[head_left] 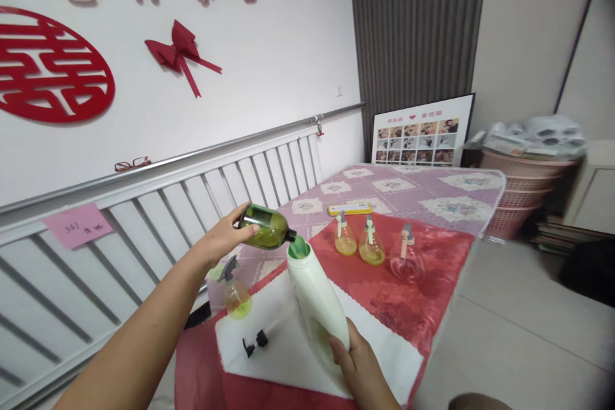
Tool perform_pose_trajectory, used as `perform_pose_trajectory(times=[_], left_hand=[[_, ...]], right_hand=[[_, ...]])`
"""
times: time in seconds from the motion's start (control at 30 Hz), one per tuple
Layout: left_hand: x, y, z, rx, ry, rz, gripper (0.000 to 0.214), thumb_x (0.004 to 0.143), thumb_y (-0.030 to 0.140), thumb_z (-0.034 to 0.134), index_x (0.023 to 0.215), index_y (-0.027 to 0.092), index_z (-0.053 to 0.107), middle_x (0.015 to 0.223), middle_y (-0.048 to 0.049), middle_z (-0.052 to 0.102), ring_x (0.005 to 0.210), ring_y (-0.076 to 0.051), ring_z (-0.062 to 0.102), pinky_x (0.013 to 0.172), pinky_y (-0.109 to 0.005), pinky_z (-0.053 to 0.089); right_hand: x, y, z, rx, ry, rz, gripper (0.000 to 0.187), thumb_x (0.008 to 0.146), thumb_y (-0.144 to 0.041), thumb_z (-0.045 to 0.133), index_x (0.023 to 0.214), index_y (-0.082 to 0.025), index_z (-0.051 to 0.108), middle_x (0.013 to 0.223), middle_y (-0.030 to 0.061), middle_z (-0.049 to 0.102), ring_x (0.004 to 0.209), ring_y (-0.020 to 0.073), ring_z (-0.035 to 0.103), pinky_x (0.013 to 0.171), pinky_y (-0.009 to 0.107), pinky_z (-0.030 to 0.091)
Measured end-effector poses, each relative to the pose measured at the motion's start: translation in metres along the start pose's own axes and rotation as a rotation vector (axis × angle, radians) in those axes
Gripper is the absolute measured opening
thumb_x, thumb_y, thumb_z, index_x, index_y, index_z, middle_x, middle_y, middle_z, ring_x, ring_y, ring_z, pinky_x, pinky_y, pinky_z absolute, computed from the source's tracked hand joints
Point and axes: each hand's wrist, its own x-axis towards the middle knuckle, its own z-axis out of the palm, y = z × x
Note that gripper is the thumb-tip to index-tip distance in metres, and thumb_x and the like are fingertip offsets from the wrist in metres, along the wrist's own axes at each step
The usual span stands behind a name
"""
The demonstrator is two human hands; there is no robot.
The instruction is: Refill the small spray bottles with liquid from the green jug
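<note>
My left hand (228,234) is closed around a green see-through bottle (263,225), tipped sideways with its dark neck pointing right. That neck meets a green funnel (298,247) sitting in the mouth of a tall pale bottle (314,301). Low on the pale bottle, my right hand (358,359) grips it while it leans to the left. A black pump head (254,343) lies on the white cloth (273,359) below. Left of the cloth's middle stands a clear spray bottle (237,295) with yellowish liquid.
Three round spray bottles (371,246) stand on the red cloth (432,282) to the right, near a yellow box (350,209). A white railing (192,205) runs along the left. Stacked pink baskets (514,198) stand beyond the table's right end.
</note>
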Motion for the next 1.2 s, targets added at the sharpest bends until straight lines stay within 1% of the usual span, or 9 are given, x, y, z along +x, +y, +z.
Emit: perform_pose_trajectory(times=[0.17, 0.33, 0.57, 0.77, 0.97, 1.2], left_hand=[[0.0005, 0.0019, 0.0, -0.014, -0.032, -0.02, 0.076, 0.07, 0.044, 0.065, 0.139, 0.02, 0.041, 0.128, -0.0104, 0.06, 0.117, -0.031, 0.054, 0.098, -0.044, 0.044], [0.0011, 0.0029, 0.0002, -0.026, -0.038, -0.058, 0.075, 0.072, 0.042, 0.065, 0.14, 0.023, 0.038, 0.135, -0.0091, 0.054, 0.121, -0.031, 0.051, 0.1, -0.044, 0.042], [0.0019, 0.0022, -0.0004, -0.021, -0.031, -0.063, 0.074, 0.074, 0.041, 0.065, 0.14, 0.024, 0.038, 0.137, -0.0091, 0.052, 0.121, -0.031, 0.051, 0.103, -0.046, 0.04], [0.0036, 0.0003, -0.0029, 0.004, -0.037, -0.083, 0.077, 0.073, 0.045, 0.067, 0.141, 0.029, 0.035, 0.143, -0.0074, 0.046, 0.126, -0.031, 0.047, 0.105, -0.046, 0.038], [0.0043, 0.0023, -0.004, 0.048, -0.042, -0.094, 0.076, 0.074, 0.046, 0.066, 0.142, 0.032, 0.034, 0.145, -0.0066, 0.043, 0.129, -0.03, 0.044, 0.106, -0.045, 0.037], [0.0038, 0.006, -0.0047, 0.072, -0.048, -0.084, 0.077, 0.074, 0.046, 0.065, 0.142, 0.031, 0.034, 0.145, -0.0057, 0.044, 0.129, -0.03, 0.044, 0.106, -0.044, 0.038]], right_hand=[[0.0002, 0.0039, 0.0012, 0.017, 0.041, -0.024, 0.044, 0.085, -0.056, 0.041, 0.094, -0.017, 0.061, 0.054, -0.0024, 0.056, 0.049, 0.0219, 0.057, 0.053, 0.033, 0.048], [0.0007, 0.0059, 0.0011, 0.061, 0.074, -0.055, 0.04, 0.084, -0.052, 0.047, 0.096, -0.018, 0.064, 0.052, -0.0026, 0.059, 0.048, 0.0207, 0.057, 0.052, 0.031, 0.048], [0.0001, -0.0002, -0.0004, 0.005, 0.03, -0.029, 0.05, 0.086, -0.055, 0.039, 0.101, -0.014, 0.062, 0.055, -0.0012, 0.057, 0.051, 0.022, 0.058, 0.054, 0.033, 0.048], [-0.0002, -0.0002, -0.0007, 0.012, 0.035, -0.028, 0.045, 0.086, -0.055, 0.04, 0.094, -0.016, 0.061, 0.054, -0.0017, 0.057, 0.051, 0.0218, 0.057, 0.054, 0.032, 0.048], [0.0008, 0.0027, 0.0014, 0.001, 0.025, -0.008, 0.048, 0.084, -0.059, 0.038, 0.092, -0.017, 0.059, 0.056, -0.0014, 0.055, 0.052, 0.0226, 0.056, 0.055, 0.033, 0.047], [-0.0005, 0.0033, 0.0013, -0.012, -0.03, 0.017, 0.054, 0.085, -0.061, 0.033, 0.1, -0.014, 0.056, 0.058, -0.001, 0.054, 0.056, 0.0237, 0.056, 0.059, 0.035, 0.047]])
